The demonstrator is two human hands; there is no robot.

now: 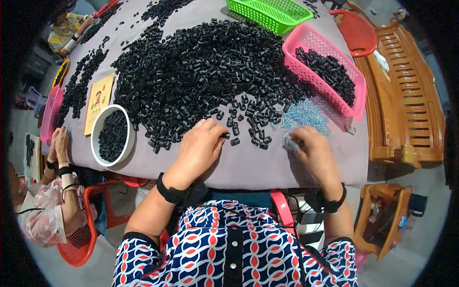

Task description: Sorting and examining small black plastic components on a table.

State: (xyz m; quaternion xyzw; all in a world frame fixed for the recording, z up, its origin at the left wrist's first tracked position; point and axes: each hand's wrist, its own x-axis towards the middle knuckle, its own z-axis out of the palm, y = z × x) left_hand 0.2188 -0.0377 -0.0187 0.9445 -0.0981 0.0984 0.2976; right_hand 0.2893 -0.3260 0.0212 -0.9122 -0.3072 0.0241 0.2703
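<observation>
Grey cloth, seemingly roomy, between hands

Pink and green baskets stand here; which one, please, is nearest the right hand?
The right pink basket, holding black pieces, is nearest the right hand; the green basket sits farther back, the other pink one far left.

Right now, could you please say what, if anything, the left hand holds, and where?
The left hand seems to pinch a small black cylindrical piece near one end.
</observation>
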